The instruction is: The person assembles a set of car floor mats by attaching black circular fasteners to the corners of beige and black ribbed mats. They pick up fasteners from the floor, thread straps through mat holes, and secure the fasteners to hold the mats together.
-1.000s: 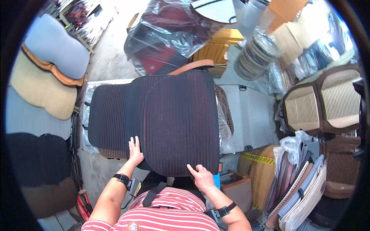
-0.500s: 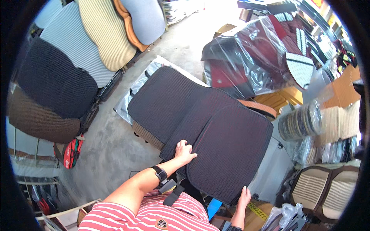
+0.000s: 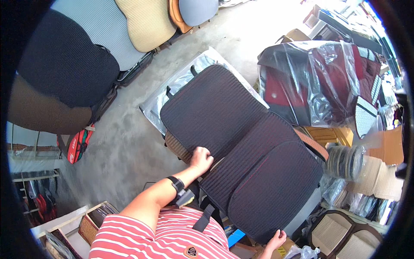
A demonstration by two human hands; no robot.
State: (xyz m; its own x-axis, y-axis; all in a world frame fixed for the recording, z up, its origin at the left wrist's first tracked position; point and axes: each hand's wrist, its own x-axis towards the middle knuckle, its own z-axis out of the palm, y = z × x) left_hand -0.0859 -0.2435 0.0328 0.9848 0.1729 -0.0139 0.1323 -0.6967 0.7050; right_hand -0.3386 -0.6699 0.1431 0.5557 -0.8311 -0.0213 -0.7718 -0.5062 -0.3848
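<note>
A dark seat cover (image 3: 215, 112) with ribbed fabric and fine reddish lines lies across the middle, its far panel flat on a plastic-wrapped bundle. Its near panel (image 3: 276, 190) has a rounded raised section and slants toward me. My left hand (image 3: 201, 160) is closed on the cover's left edge, by the crease between the panels, fingers curled under and partly hidden. At the near right corner, the curled fingers of my right hand (image 3: 276, 241) grip the edge. A black strap (image 3: 204, 219) hangs from the cover against my striped shirt.
Several seat covers (image 3: 69, 56) in black, grey and beige stand at the left. Maroon covers in clear plastic (image 3: 310, 82) are piled at the far right. A red bag (image 3: 77, 144) sits on the floor at left. Beige covers (image 3: 332, 231) stand at the near right.
My left hand has moved from the near panel to the left edge at the crease. The crease between the panels is deeper. The whole view has shifted, with the cover lying farther right.
</note>
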